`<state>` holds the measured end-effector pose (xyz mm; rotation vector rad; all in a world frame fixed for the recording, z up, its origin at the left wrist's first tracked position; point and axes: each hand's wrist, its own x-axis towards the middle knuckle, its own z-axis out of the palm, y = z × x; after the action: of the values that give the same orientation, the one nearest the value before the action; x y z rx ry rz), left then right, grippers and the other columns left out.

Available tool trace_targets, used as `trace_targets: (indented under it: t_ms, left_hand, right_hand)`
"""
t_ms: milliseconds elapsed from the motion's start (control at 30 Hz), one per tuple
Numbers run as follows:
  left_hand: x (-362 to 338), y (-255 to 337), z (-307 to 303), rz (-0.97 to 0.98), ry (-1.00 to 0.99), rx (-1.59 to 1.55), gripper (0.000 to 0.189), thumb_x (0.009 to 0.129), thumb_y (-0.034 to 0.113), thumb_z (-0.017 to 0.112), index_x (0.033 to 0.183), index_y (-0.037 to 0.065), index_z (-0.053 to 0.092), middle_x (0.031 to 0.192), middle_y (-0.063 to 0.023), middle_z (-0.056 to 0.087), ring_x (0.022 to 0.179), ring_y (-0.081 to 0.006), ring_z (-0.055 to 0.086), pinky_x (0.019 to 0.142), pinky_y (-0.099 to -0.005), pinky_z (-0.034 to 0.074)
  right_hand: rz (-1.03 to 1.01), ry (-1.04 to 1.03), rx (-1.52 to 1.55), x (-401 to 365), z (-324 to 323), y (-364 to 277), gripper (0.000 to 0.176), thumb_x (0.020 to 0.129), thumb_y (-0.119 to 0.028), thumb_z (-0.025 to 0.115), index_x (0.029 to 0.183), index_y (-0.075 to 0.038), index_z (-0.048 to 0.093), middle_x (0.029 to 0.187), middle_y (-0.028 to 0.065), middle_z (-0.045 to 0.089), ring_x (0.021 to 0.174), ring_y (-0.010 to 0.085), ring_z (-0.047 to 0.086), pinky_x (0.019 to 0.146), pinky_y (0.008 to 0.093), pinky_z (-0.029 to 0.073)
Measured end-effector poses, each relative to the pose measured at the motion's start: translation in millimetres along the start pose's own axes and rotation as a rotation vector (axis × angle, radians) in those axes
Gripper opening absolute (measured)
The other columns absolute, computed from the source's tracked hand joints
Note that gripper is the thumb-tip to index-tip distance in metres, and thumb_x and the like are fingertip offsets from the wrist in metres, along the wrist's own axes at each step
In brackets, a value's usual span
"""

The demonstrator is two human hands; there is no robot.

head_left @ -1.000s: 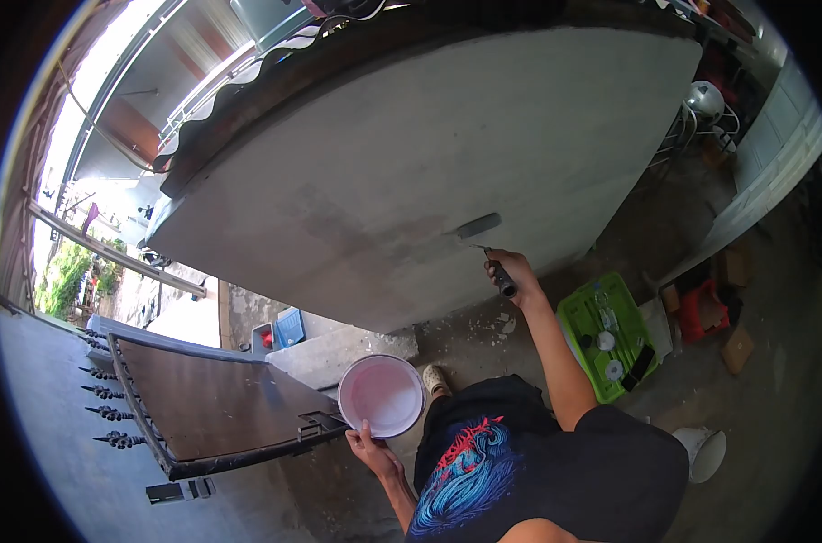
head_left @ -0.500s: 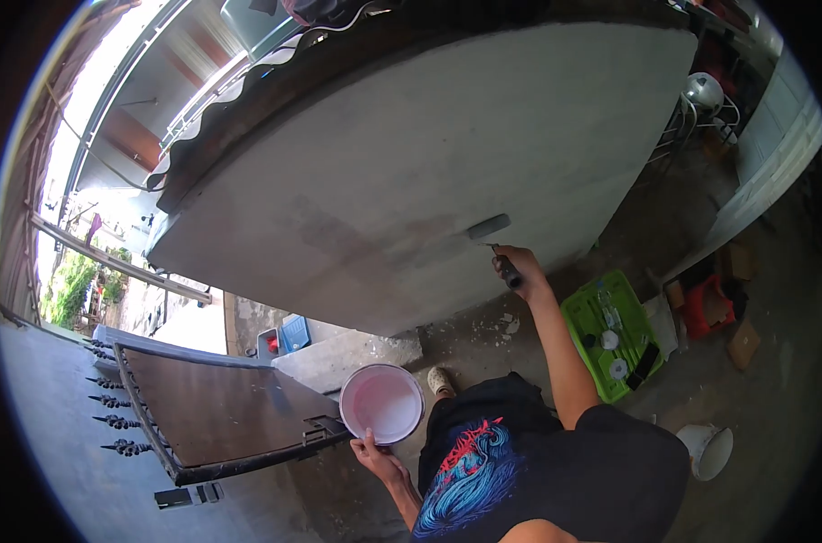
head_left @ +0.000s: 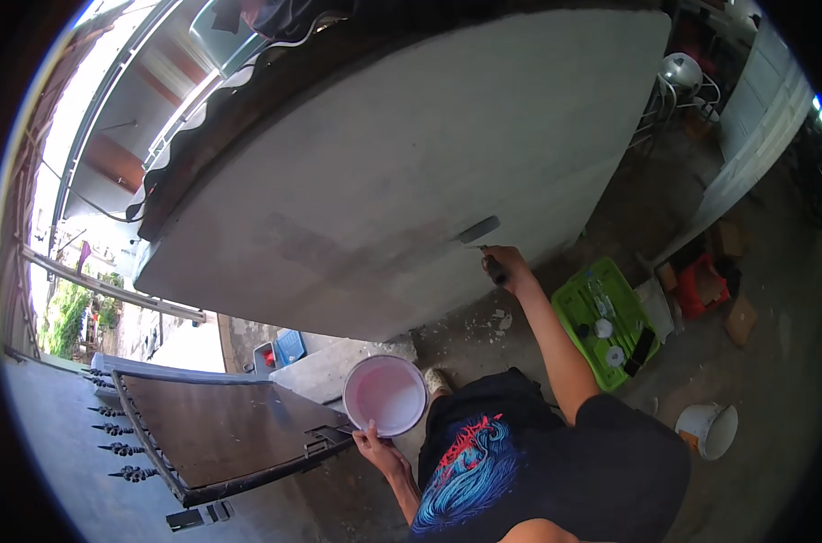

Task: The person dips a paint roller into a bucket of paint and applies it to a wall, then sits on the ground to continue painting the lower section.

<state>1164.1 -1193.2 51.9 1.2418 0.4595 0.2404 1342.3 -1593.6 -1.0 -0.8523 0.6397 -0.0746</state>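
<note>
Gripping the handle with fingers wrapped tight, the right hand (head_left: pixel 504 265) presses a small paint roller (head_left: pixel 479 230) against the lower part of a big grey wall (head_left: pixel 411 136). The left hand (head_left: pixel 375 445) curls its fingers round the rim of a paint pail (head_left: pixel 385 395), held low beside a dark metal gate (head_left: pixel 221 425). A darker, wet-looking band runs left from the roller. Judging by that, only one strip is coated and most of the wall is left to do.

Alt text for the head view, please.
The right hand presses a paint roller to a grey wall while the left hand holds a bucket of pale pink paint; a green tray lies on the floor.
</note>
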Motion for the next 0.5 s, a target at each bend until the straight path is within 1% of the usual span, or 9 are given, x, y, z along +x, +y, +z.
trace_targets:
  t_ms: [33,67,133,167,233,333,367,433,500]
  left_hand:
    - [-2,0,0,-0.01,-0.005,0.003,0.023,0.091,0.008,0.059,0.084,0.011,0.038,0.082,-0.0008,0.049,0.075,-0.0081,0.052,0.071,-0.024,0.046]
    - [-1,2,2,-0.029,-0.028,0.014,0.023,0.091,0.007,0.059,0.084,0.011,0.038,0.082,-0.0009,0.049,0.075,-0.0081,0.052,0.071,-0.0241,0.046]
    - [2,9,10,-0.052,-0.048,-0.002,0.023,0.091,0.005,0.059,0.084,0.011,0.038,0.082,-0.001,0.05,0.075,-0.0084,0.052,0.071,-0.024,0.046]
    - [1,11,8,-0.052,-0.04,0.001,0.023,0.091,0.005,0.059,0.084,0.011,0.038,0.082,-0.001,0.05,0.075,-0.0084,0.052,0.071,-0.024,0.046]
    - [1,12,7,-0.049,-0.035,-0.001,0.023,0.091,0.005,0.059,0.084,0.011,0.037,0.082,-0.0008,0.05,0.075,-0.0083,0.052,0.072,-0.0244,0.046]
    - [-1,13,16,-0.028,-0.038,0.008,0.023,0.091,0.005,0.059,0.083,0.011,0.037,0.082,-0.0007,0.05,0.077,-0.0084,0.052,0.073,-0.025,0.046]
    - [-1,12,16,-0.031,-0.03,0.006,0.023,0.091,0.005,0.059,0.083,0.011,0.037,0.082,-0.0007,0.05,0.077,-0.0084,0.052,0.073,-0.025,0.046]
    - [1,5,13,-0.041,-0.051,0.008,0.024,0.091,0.005,0.059,0.083,0.011,0.038,0.082,-0.0007,0.05,0.079,-0.0089,0.053,0.074,-0.0257,0.046]
    - [1,5,1,-0.039,-0.073,0.005,0.025,0.09,0.006,0.06,0.082,0.011,0.037,0.081,-0.0002,0.049,0.078,-0.0085,0.054,0.074,-0.0253,0.047]
  right_hand:
    - [0.053,0.006,0.053,15,-12,10,0.011,0.088,-0.01,0.06,0.083,0.0,0.059,0.065,0.0062,0.057,0.051,0.0145,0.054,0.044,0.0295,0.04]
    - [0.046,0.011,0.053,12,-14,10,0.011,0.088,-0.01,0.06,0.083,0.0,0.059,0.065,0.0062,0.057,0.051,0.0145,0.054,0.044,0.0295,0.04]
    - [0.014,0.048,-0.068,5,2,1,0.013,0.089,-0.009,0.058,0.085,0.003,0.06,0.068,0.0081,0.059,0.055,0.0159,0.057,0.048,0.0307,0.045]
    - [0.022,0.045,-0.071,-4,6,-5,0.013,0.089,-0.009,0.058,0.085,0.003,0.06,0.068,0.0081,0.059,0.055,0.0159,0.057,0.048,0.0307,0.045]
    - [-0.062,-0.063,-0.081,-50,19,-41,0.012,0.09,-0.009,0.058,0.083,0.001,0.059,0.068,0.0077,0.058,0.054,0.0155,0.056,0.048,0.0301,0.045]
    - [-0.06,-0.051,-0.097,-87,30,-62,0.012,0.09,-0.01,0.058,0.084,0.0,0.059,0.067,0.0063,0.058,0.054,0.0149,0.056,0.047,0.029,0.045]
    - [-0.055,-0.054,-0.104,-82,27,-58,0.012,0.09,-0.01,0.058,0.084,0.0,0.059,0.067,0.0063,0.058,0.054,0.0149,0.056,0.047,0.029,0.045]
    - [-0.037,-0.061,-0.159,-60,10,-40,0.011,0.09,-0.01,0.058,0.089,0.0,0.06,0.066,0.0042,0.058,0.054,0.0124,0.056,0.047,0.0267,0.045]
    - [-0.028,-0.063,-0.138,-50,-4,-19,0.011,0.091,-0.011,0.058,0.09,0.0,0.06,0.065,0.0035,0.057,0.054,0.0113,0.056,0.046,0.0255,0.044]
